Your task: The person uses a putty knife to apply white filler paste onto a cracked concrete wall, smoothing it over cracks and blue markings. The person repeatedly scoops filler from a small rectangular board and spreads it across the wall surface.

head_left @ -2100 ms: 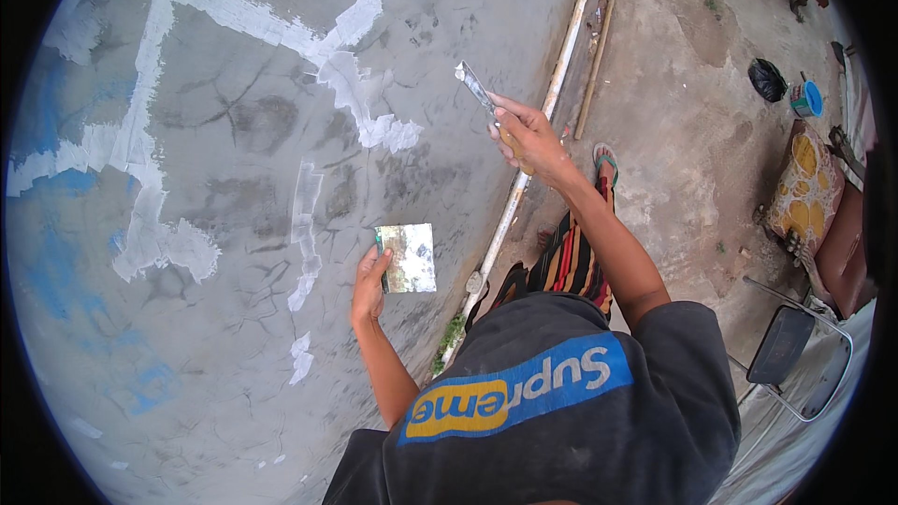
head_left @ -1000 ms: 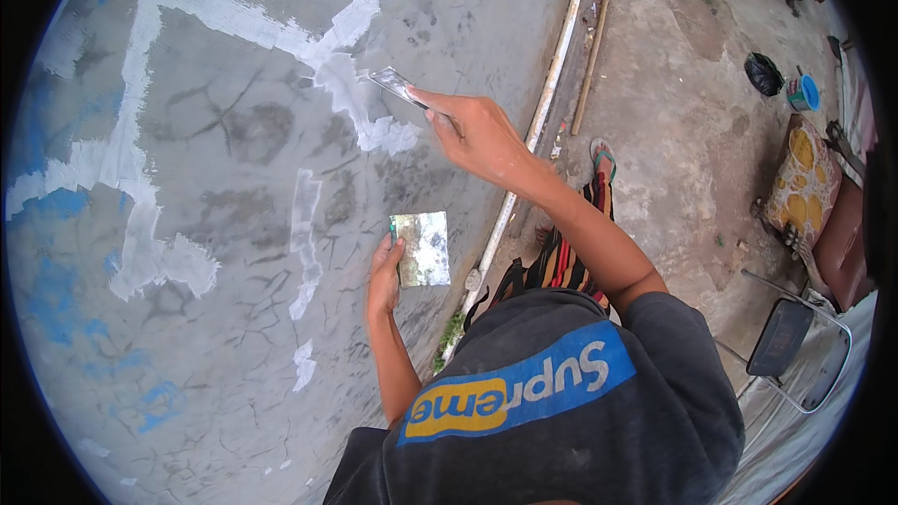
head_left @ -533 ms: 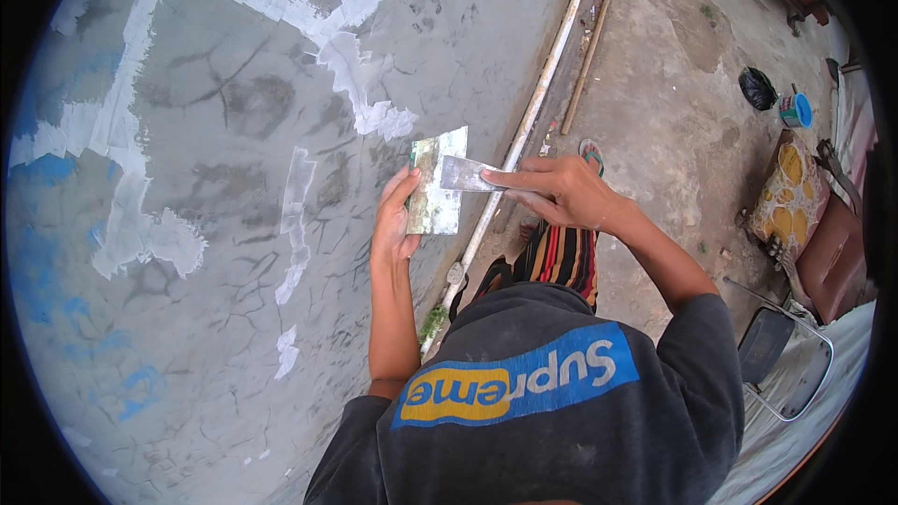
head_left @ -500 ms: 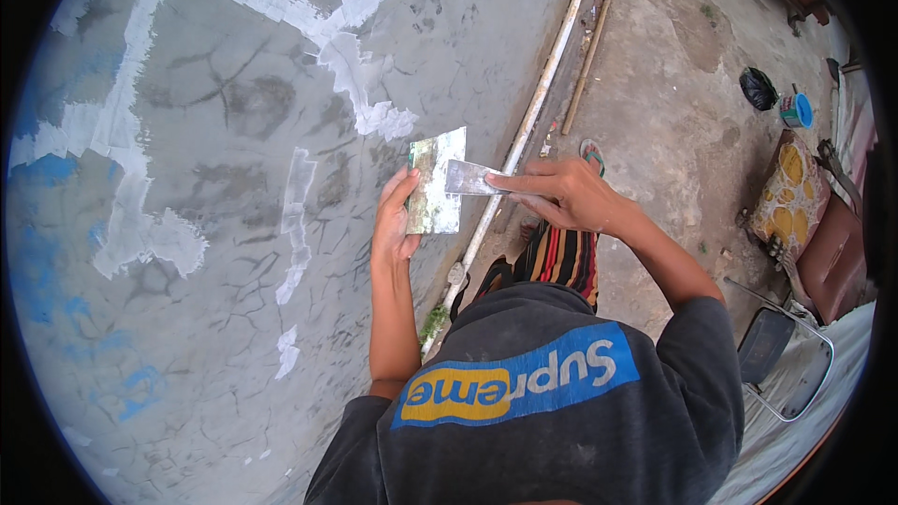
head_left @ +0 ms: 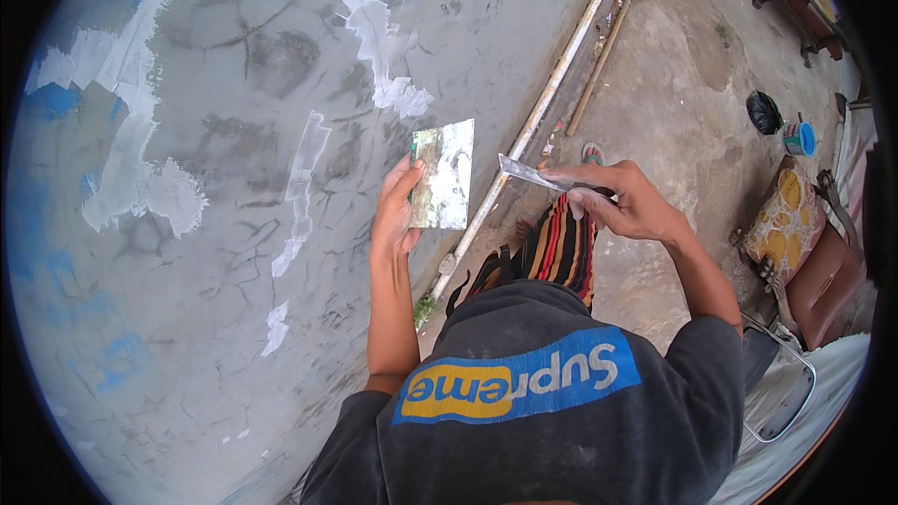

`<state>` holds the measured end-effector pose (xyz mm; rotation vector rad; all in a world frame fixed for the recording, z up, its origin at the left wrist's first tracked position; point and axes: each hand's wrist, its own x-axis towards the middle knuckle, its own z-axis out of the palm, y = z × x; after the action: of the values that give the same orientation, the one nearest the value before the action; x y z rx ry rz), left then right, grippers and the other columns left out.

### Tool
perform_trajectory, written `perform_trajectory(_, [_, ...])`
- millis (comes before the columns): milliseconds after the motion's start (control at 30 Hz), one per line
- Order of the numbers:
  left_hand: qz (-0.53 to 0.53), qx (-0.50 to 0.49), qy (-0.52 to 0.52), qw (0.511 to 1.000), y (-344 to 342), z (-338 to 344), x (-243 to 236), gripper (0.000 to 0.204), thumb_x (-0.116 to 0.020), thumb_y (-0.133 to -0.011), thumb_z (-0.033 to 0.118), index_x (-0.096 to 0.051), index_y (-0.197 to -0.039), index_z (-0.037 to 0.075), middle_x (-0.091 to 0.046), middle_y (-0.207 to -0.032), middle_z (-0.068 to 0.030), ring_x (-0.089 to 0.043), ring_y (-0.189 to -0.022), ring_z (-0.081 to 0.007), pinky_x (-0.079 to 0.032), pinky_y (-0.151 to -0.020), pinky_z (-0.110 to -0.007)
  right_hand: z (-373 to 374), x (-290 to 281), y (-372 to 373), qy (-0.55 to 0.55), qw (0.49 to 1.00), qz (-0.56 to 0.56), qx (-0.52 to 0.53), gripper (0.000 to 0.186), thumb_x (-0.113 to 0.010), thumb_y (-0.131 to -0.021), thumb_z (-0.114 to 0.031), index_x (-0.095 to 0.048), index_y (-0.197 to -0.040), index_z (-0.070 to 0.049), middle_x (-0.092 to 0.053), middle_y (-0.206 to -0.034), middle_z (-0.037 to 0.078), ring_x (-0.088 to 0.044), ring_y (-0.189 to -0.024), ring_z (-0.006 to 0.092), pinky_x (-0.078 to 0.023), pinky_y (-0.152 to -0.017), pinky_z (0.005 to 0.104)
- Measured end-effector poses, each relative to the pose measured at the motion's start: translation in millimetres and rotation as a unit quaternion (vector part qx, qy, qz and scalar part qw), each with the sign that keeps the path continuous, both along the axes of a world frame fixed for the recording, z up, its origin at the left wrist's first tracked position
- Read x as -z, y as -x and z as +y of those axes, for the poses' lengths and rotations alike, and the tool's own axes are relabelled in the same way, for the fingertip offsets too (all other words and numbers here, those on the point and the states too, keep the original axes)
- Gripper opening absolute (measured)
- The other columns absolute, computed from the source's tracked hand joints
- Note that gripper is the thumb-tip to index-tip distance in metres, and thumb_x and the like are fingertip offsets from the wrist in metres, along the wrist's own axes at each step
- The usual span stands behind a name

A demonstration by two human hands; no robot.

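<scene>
My left hand (head_left: 398, 201) is closed on the left edge of a wide, flat metal scraper plate (head_left: 443, 175), smeared with white filler and brownish stains. A bit of green shows at its gripped edge. My right hand (head_left: 631, 203) pinches a narrow putty knife (head_left: 529, 172), its blade pointing left toward the plate with a gap between them. To the left rises a grey cracked wall (head_left: 234, 271) with strips of white filler (head_left: 388, 61) over its cracks. A thin filler strip (head_left: 302, 192) lies left of my left hand. Neither tool touches the wall.
A white pipe (head_left: 561, 70) and a thin pole (head_left: 608, 42) run along the wall's foot. On the concrete floor at right are a black bag (head_left: 763, 113), a blue bucket (head_left: 800, 138), a patterned cushion (head_left: 788, 215) on a brown seat and a metal-framed chair (head_left: 795, 393).
The putty knife has come off the plate, moving right and tilting in my right hand. The plate stays in my left hand, turned slightly. The whole view has shifted a little.
</scene>
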<state>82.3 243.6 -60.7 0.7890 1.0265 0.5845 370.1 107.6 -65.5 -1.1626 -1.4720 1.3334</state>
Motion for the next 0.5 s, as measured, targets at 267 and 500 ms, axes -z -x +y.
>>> perform_trajectory(267, [0.039,-0.049,0.052,0.997,-11,-20,-8,0.038,-0.056,-0.094,0.016,-0.051,-0.125,-0.006,-0.065,-0.107,-0.0116,-0.067,-0.088,-0.0158,-0.055,-0.075,-0.030,27,26,30,-0.134,0.987,0.012,0.092,0.041,-0.058,-0.094,-0.012,-0.056,-0.135,-0.015,-0.058,-0.071,0.007,-0.049,-0.054,0.0139,-0.041,-0.051,0.0285])
perform_trajectory(500, [0.010,-0.029,0.007,0.999,5,-16,-4,0.038,-0.051,-0.098,0.017,-0.048,-0.128,-0.005,-0.065,-0.110,-0.0119,-0.066,-0.092,-0.0153,-0.055,-0.079,-0.028,6,34,21,-0.137,0.979,-0.125,0.082,0.039,-0.056,-0.093,-0.008,-0.057,-0.131,-0.014,-0.060,-0.073,0.008,-0.052,-0.055,0.0173,-0.045,-0.056,0.0311])
